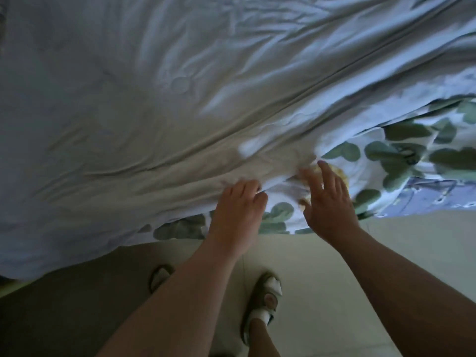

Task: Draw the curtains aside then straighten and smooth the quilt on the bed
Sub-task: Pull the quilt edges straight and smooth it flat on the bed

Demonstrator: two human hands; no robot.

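Note:
A pale grey-blue quilt (154,99) fills most of the head view, wrinkled, with a long seam running diagonally. Its near edge is turned back at the right and shows a white underside or sheet with green leaf print (386,155). My left hand (237,210) rests at the quilt's near edge with its fingers curled into the fabric. My right hand (327,199) hovers just to the right over the leaf-print cloth, fingers spread, holding nothing. The curtains are out of view.
Pale tiled floor (334,266) lies below the bed's edge. My two feet in sandals (265,300) stand close to the bed. A darker shadowed patch of floor (64,305) sits at the lower left.

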